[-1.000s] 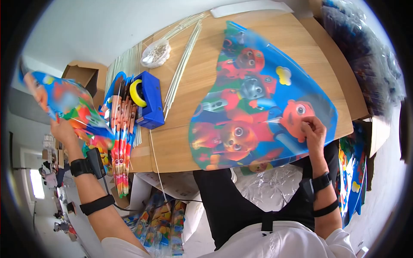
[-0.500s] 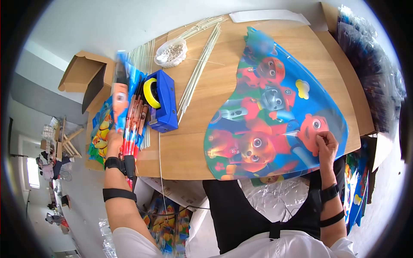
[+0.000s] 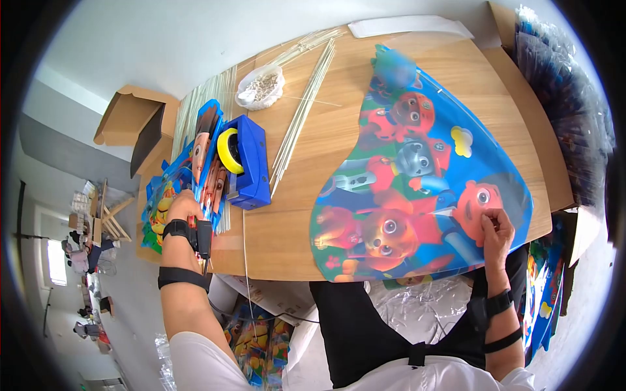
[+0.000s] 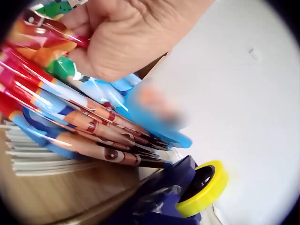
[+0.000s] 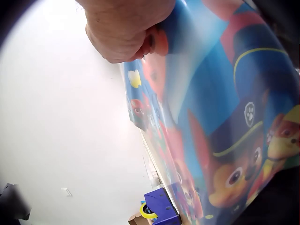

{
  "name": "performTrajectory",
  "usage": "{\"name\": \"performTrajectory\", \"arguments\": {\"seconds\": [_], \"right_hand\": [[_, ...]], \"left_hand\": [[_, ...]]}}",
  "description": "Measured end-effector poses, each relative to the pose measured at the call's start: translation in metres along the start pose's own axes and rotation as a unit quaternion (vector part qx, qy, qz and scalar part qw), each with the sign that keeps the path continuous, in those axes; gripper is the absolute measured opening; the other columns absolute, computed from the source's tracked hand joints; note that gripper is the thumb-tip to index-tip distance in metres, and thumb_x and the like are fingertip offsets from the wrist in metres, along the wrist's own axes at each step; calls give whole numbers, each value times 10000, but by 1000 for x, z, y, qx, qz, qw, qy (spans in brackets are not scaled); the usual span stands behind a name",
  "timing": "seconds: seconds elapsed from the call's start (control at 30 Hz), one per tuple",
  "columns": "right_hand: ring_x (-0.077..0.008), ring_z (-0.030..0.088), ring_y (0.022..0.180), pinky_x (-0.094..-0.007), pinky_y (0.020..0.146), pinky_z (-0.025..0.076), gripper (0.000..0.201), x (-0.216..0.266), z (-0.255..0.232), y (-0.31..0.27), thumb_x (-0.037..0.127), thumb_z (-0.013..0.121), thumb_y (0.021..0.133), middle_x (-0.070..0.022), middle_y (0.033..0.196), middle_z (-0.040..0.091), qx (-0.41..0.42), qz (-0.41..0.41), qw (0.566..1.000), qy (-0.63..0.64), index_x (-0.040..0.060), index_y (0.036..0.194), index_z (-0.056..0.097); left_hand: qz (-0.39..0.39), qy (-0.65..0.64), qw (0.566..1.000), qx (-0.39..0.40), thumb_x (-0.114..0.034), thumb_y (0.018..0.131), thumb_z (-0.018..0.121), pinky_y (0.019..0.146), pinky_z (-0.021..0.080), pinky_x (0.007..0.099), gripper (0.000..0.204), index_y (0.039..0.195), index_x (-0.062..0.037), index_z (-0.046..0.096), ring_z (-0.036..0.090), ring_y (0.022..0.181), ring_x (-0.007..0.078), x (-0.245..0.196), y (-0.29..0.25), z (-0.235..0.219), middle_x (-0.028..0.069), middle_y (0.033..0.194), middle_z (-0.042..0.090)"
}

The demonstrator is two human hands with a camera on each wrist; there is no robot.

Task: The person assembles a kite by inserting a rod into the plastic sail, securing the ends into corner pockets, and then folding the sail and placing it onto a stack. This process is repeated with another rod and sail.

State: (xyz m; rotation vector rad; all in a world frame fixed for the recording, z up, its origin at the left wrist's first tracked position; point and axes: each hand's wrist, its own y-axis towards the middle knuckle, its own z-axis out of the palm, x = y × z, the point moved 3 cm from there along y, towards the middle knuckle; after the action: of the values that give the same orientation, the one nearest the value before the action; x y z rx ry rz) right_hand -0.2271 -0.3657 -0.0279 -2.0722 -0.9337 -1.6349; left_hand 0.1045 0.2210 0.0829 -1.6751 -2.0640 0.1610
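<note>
In the head view the left hand [image 3: 185, 207] holds a folded printed sheet [image 3: 201, 156] beside a stack of similar folded sheets [image 3: 215, 186] at the table's left. The left wrist view shows that hand [image 4: 126, 37] with its fingers curled round the glossy film above the stack [image 4: 89, 117]. The right hand [image 3: 498, 236] pinches a large blue printed sheet [image 3: 424, 189] near its right end, over the table. From the right wrist view, the hand [image 5: 129, 30] is at the sheet's edge, its fingertips partly hidden, while the printed film [image 5: 225, 108] hangs below it.
A blue tape dispenser [image 3: 253, 163] with yellow tape stands right of the stack. Behind it are a bowl of small pieces [image 3: 261, 86] and thin white sticks [image 3: 303, 117]. An open cardboard box [image 3: 130, 117] is at the left, bagged items [image 3: 561, 98] at the right.
The left hand and its sheet have moved from the far left to the stack beside the dispenser. The right hand keeps its pinch on the large sheet, and the camera view has shifted.
</note>
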Motion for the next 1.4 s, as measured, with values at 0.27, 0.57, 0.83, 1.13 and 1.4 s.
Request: {"name": "performTrajectory", "arguments": {"seconds": [0.27, 0.57, 0.83, 1.13, 1.4], "right_hand": [[-37, 433, 448, -196, 398, 312, 26, 18, 5, -3, 0, 558, 838, 13, 633, 517, 17, 38, 999, 28, 7, 827, 580], [-25, 414, 479, -188, 422, 304, 46, 9, 3, -4, -27, 552, 835, 24, 649, 500, 33, 28, 998, 45, 11, 814, 567], [-22, 408, 480, -183, 420, 296, 50, 13, 5, -4, -18, 557, 843, 25, 655, 507, 18, -19, 1000, 18, 19, 810, 565], [-20, 392, 465, -186, 406, 283, 61, 7, 6, -4, -1, 557, 855, 31, 651, 507, 5, -31, 999, -18, 25, 801, 566], [-19, 393, 458, -184, 400, 278, 55, 9, 7, -6, 9, 556, 859, 31, 640, 502, 8, 6, 1000, 5, 31, 809, 562]], "left_hand": [[53, -9, 969, -241, -108, 554, 822, 836, 502, 432, 516, 992, 51, 603, 630, 980, 328, -90, -59, -83, 216, 1019, 649], [62, -102, 974, -193, -130, 672, 710, 854, 475, 400, 458, 1102, -21, 596, 598, 995, 381, -15, 5, 4, 244, 1072, 614], [-145, -154, 744, -634, -41, 809, 491, 770, 470, 483, 346, 1147, -51, 566, 591, 918, 404, 91, -32, -55, 207, 1019, 617], [1, -101, 939, -328, 3, 779, 506, 818, 470, 442, 470, 1222, -144, 555, 574, 989, 379, 83, 38, -2, 165, 1103, 609], [92, -405, 895, -164, 108, 527, 551, 791, 468, 317, 647, 1164, -7, 576, 589, 913, 220, 37, 12, 39, 66, 1006, 641]]}}
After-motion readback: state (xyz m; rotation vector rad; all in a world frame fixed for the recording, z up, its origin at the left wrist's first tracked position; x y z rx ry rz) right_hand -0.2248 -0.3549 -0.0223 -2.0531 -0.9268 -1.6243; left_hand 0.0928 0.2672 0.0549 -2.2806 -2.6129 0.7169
